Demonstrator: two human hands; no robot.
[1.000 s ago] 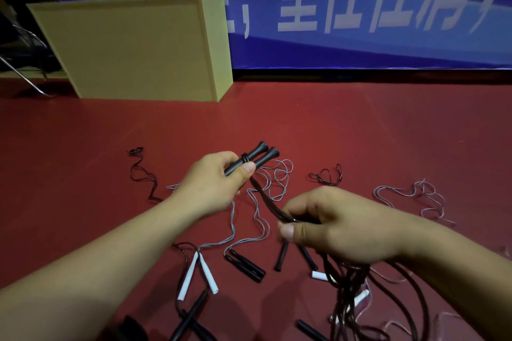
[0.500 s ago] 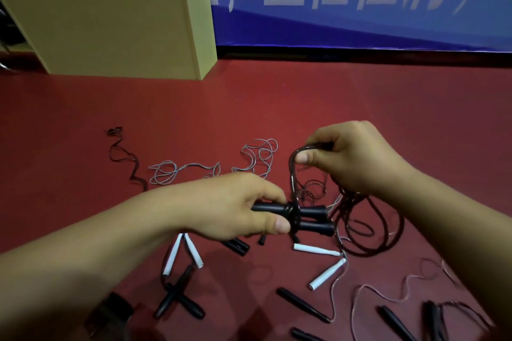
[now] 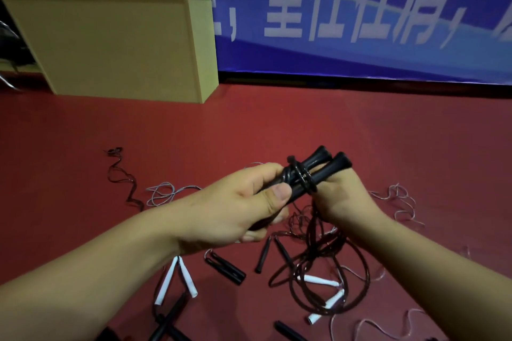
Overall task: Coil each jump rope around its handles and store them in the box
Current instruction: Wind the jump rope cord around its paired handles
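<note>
Black handles (image 3: 318,171), red floor (image 3: 360,130), tan box (image 3: 110,44) — cord (image 3: 300,178) seemingly black.

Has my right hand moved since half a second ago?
Yes. The right hand has come in against the black handles that the left hand holds; before, it was raised beyond them, toward the blue banner.

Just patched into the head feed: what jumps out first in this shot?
Centre frame, the left hand grips a pair of black handles with dark rope looped around them, the right hand just behind. Below lie loose ropes with white handles on the red floor; a tan box stands far left.
</note>
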